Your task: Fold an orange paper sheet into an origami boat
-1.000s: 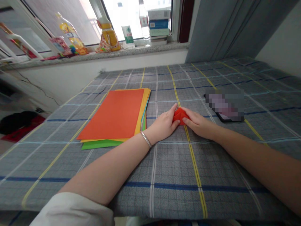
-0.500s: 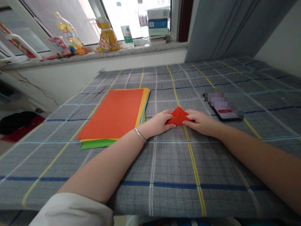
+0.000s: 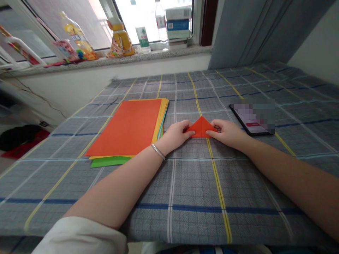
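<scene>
A small folded sheet of red-orange paper [image 3: 201, 126] forms a triangle with its point away from me and a crease down its middle. My left hand [image 3: 178, 134] is closed on its left corner, the thumb lying on top. At the right corner, my right hand [image 3: 225, 133] pinches the paper the same way, with its thumb on the near face. The fingers behind the paper are partly hidden. Left of my hands lies a stack of coloured paper [image 3: 127, 127], orange on top with yellow, blue and green edges showing.
A phone [image 3: 251, 120] lies on the checked cloth [image 3: 196, 190] to the right, its screen partly blurred out. Beyond the cloth, a windowsill [image 3: 106, 61] bears bottles, a tube [image 3: 143, 38] and stacked boxes [image 3: 178, 26]. A grey curtain [image 3: 243, 31] hangs at the back right.
The folded paper now shows a smooth, flatter triangle with a straight near edge. Both hands have shifted slightly away from me, and their thumbs have moved up onto its face.
</scene>
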{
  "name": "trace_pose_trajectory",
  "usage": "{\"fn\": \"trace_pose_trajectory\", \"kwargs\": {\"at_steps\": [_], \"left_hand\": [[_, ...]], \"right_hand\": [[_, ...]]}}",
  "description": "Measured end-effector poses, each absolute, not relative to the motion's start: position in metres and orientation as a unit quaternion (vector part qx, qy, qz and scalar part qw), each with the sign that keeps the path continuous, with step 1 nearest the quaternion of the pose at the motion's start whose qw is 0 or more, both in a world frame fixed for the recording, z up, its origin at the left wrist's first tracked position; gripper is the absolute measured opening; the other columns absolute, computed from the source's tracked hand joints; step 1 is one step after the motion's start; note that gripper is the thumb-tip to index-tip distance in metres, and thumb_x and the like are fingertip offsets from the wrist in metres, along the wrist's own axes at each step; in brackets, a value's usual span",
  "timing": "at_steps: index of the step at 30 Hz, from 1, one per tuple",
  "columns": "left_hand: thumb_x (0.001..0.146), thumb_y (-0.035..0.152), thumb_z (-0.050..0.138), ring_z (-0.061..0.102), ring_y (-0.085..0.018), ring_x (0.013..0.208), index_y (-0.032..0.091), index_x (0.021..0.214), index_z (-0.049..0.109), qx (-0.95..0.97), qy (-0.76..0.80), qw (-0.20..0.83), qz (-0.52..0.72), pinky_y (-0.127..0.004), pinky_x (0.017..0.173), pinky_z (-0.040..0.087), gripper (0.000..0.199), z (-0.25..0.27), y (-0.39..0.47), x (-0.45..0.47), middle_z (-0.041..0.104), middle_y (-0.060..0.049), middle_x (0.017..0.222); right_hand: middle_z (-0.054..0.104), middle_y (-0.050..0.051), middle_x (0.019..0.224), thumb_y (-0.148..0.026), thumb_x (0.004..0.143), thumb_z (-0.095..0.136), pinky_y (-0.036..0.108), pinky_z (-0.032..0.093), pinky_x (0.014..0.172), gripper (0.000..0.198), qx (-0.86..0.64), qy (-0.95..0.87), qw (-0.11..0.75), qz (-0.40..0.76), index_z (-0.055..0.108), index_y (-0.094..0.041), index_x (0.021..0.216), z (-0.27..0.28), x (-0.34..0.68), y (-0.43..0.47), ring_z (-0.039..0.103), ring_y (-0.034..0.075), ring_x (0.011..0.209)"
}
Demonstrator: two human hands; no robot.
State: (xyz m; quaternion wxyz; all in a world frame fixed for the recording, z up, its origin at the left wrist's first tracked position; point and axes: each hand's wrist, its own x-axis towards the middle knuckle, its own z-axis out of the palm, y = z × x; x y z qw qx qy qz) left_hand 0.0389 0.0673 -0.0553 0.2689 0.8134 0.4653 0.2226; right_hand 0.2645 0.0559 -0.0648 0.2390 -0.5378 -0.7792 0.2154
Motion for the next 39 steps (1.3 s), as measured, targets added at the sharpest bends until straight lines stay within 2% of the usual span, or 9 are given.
{"fn": "trace_pose_trajectory", "kwargs": {"at_steps": [3,8,11,14,19,24,35,37,39], "left_hand": [[0.087,0.025,0.058,0.053,-0.013,0.071,0.018,0.081,0.06,0.811,0.46,0.268,0.244,-0.025,0.064,0.036,0.009,-0.059,0.069,0.04,0.06,0.003,0.075],[0.088,0.028,0.059,0.049,-0.014,0.065,0.018,0.073,0.061,0.81,0.498,0.236,0.2,-0.027,0.06,0.034,0.018,-0.058,0.069,0.04,0.056,0.002,0.067],[0.089,0.03,0.06,0.052,-0.014,0.069,0.017,0.071,0.061,0.816,0.51,0.193,0.192,-0.028,0.065,0.04,0.022,-0.057,0.069,0.04,0.058,-0.001,0.076],[0.094,0.029,0.053,0.058,-0.017,0.082,0.015,0.076,0.063,0.829,0.506,0.153,0.184,-0.03,0.078,0.046,0.025,-0.056,0.069,0.04,0.061,-0.006,0.091],[0.099,0.029,0.042,0.062,-0.02,0.088,0.014,0.089,0.065,0.868,0.481,0.06,0.108,-0.034,0.086,0.048,0.029,-0.056,0.068,0.04,0.065,-0.008,0.091],[0.1,0.03,0.04,0.064,-0.023,0.094,0.014,0.092,0.063,0.878,0.472,-0.02,0.075,-0.036,0.09,0.048,0.03,-0.058,0.065,0.042,0.069,-0.009,0.094],[0.099,0.034,0.046,0.065,-0.025,0.096,0.014,0.101,0.058,0.859,0.509,-0.028,0.056,-0.035,0.085,0.05,0.023,-0.058,0.06,0.046,0.07,-0.01,0.096],[0.098,0.031,0.046,0.065,-0.024,0.097,0.014,0.109,0.058,0.859,0.506,-0.026,0.072,-0.035,0.087,0.05,0.023,-0.058,0.059,0.045,0.069,-0.01,0.099],[0.098,0.024,0.045,0.063,-0.022,0.102,0.017,0.124,0.055,0.871,0.479,-0.026,0.105,-0.035,0.09,0.05,0.029,-0.059,0.059,0.045,0.067,-0.01,0.109]], "right_hand": [[0.063,0.002,0.072,-0.037,0.084,0.056,0.031,0.039,0.06,0.017,-0.541,-0.764,0.262,0.234,0.056,-0.023,0.075,-0.067,0.265,0.059,0.056,0.019,0.068],[0.057,0.001,0.067,-0.039,0.081,0.059,0.032,0.036,0.058,0.023,-0.564,-0.767,0.226,0.208,0.054,-0.022,0.067,-0.066,0.267,0.061,0.053,0.018,0.064],[0.061,0.004,0.075,-0.038,0.084,0.058,0.033,0.039,0.064,0.026,-0.547,-0.797,0.21,0.145,0.052,-0.022,0.064,-0.065,0.269,0.062,0.055,0.02,0.073],[0.063,0.007,0.082,-0.035,0.09,0.049,0.035,0.043,0.073,0.027,-0.529,-0.816,0.193,0.132,0.054,-0.022,0.067,-0.066,0.271,0.064,0.058,0.021,0.081],[0.061,0.01,0.095,-0.036,0.095,0.042,0.037,0.044,0.086,0.032,-0.535,-0.826,0.143,0.107,0.063,-0.02,0.077,-0.066,0.271,0.064,0.059,0.022,0.09],[0.059,0.008,0.096,-0.041,0.096,0.042,0.035,0.044,0.078,0.037,-0.574,-0.811,0.088,0.07,0.064,-0.02,0.076,-0.062,0.267,0.059,0.059,0.02,0.084],[0.059,0.007,0.092,-0.041,0.095,0.044,0.034,0.038,0.065,0.035,-0.603,-0.795,0.066,0.021,0.059,-0.021,0.07,-0.059,0.261,0.053,0.057,0.019,0.077],[0.06,0.006,0.091,-0.041,0.094,0.046,0.034,0.037,0.062,0.032,-0.61,-0.789,0.073,0.015,0.058,-0.021,0.072,-0.06,0.261,0.053,0.056,0.019,0.075],[0.061,0.006,0.091,-0.041,0.092,0.049,0.033,0.037,0.062,0.026,-0.612,-0.785,0.093,0.015,0.057,-0.021,0.077,-0.061,0.262,0.053,0.057,0.02,0.076]]}}
